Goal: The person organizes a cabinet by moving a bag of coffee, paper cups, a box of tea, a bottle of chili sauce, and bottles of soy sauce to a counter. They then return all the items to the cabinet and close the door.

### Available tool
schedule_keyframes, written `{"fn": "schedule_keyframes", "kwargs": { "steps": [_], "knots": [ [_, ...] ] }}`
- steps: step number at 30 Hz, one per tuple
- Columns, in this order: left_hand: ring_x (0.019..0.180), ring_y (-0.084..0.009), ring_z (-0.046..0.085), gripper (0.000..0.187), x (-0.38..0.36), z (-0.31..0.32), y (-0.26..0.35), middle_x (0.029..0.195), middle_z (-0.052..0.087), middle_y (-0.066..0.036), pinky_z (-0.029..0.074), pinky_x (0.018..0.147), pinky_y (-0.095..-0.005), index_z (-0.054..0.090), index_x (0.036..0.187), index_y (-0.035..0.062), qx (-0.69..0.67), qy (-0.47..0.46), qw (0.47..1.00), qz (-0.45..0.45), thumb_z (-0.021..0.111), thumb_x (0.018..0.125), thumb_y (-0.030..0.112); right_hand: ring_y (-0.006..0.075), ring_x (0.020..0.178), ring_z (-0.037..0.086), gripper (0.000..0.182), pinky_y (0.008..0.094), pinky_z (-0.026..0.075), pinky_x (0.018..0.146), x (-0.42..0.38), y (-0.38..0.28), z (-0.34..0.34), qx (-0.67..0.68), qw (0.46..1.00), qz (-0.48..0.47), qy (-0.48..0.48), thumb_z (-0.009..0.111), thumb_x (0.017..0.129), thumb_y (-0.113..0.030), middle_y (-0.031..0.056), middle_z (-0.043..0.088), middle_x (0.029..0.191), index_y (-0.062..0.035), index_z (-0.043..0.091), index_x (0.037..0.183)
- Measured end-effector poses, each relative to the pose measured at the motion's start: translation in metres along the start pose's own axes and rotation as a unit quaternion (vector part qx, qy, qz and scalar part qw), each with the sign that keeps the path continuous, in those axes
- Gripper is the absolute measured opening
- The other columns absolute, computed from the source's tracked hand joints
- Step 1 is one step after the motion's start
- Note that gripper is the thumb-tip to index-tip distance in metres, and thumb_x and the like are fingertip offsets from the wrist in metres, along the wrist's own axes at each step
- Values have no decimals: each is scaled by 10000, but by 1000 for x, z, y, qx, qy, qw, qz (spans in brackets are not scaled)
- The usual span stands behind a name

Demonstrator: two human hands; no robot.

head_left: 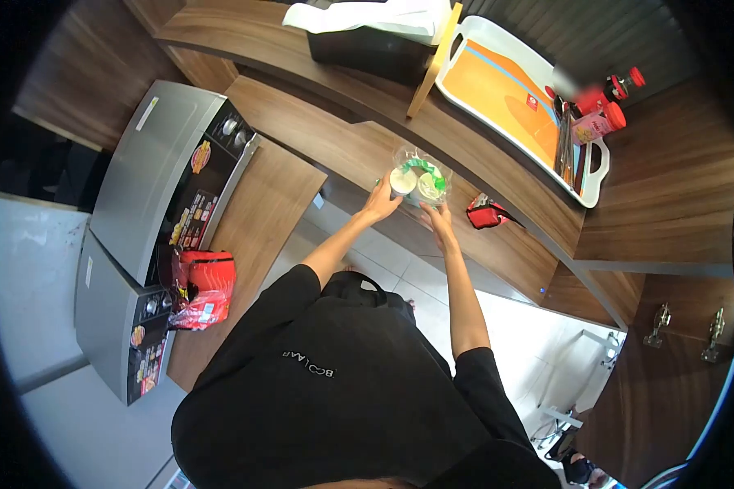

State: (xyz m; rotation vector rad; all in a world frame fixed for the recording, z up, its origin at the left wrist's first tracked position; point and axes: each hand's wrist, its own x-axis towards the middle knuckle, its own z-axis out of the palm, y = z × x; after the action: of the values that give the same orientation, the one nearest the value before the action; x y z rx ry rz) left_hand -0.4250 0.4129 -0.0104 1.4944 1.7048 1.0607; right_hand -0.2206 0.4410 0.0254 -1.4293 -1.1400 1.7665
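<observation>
The tray point(501, 102), white-rimmed with an orange face, sits on the raised shelf point(514, 186). Down and to the left of the tray, over the lower wooden counter point(334, 147), is a clear plastic wrapping point(416, 155) with green parts, around two round, pale-topped containers. The left hand point(381, 202) is curled around the near left side of the left container point(402, 181), gripping it. The right hand point(437, 220) is partly open, its fingertips up against the near side of the right container point(431, 187) (how firmly they press, I cannot tell). So both containers lie just beyond the hands, side by side, on the side of the hands toward the tray.

Below the tray, to the right of the right hand, a red and black pouch point(486, 213) rests on the lower counter. Thin dark sticks point(564, 147) lie over the tray's right end, near a pink bottle point(597, 125) with a red cap. Left of the tray stands a black box point(371, 55) with white paper point(375, 18) over its top.
</observation>
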Motion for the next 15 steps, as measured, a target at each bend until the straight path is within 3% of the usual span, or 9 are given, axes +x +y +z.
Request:
{"fn": "schedule_keyframes", "kwargs": {
  "steps": [3, 6, 12, 13, 15],
  "knots": [
    [1128, -320, 628, 825, 11, -10, 3, 1404, 493, -213, 630, 788, -448, 170, 1552, 68, -192, -97, 967, -136, 670, 897, 85, 271, 1379, 437, 845, 441, 475, 1029, -2, -7, 3, -10, 1000, 3, 26, 789, 850, -270, 138, 342, 1570, -146, 325, 1545],
    [1065, -297, 658, 813, 11, -9, 4, 1470, 420, -239, 653, 626, -365, 140, 1568, 80, -194, -93, 969, -125, 622, 913, 56, 289, 1380, 438, 884, 417, 486, 1018, -7, -10, 1, -56, 998, 6, 23, 793, 847, -284, 168, 284, 1600, -148, 293, 1563],
    [1070, -294, 653, 842, -2, -7, 12, 1496, 342, -224, 658, 648, -391, 132, 1573, 75, -222, -70, 961, -149, 645, 906, 51, 275, 1316, 510, 921, 376, 504, 978, -27, 4, -8, -59, 995, -47, 69, 799, 841, -272, 212, 245, 1613, -132, 260, 1575],
    [1040, -286, 661, 750, -5, -4, 6, 1413, 400, -200, 656, 629, -375, 195, 1539, 43, -230, -52, 961, -144, 617, 919, 44, 230, 1210, 586, 797, 361, 516, 921, -34, 13, -15, -47, 993, -73, 75, 771, 868, -245, 183, 362, 1564, -112, 348, 1530],
    [989, -287, 642, 536, -22, -2, 2, 1275, 463, -189, 637, 606, -368, 353, 1404, -2, -223, 19, 965, -136, 583, 920, 31, 201, 1140, 619, 671, 333, 521, 872, -64, 23, -40, -86, 994, -65, 16, 753, 890, -237, 121, 513, 1429, -99, 433, 1463]
  ]
}}
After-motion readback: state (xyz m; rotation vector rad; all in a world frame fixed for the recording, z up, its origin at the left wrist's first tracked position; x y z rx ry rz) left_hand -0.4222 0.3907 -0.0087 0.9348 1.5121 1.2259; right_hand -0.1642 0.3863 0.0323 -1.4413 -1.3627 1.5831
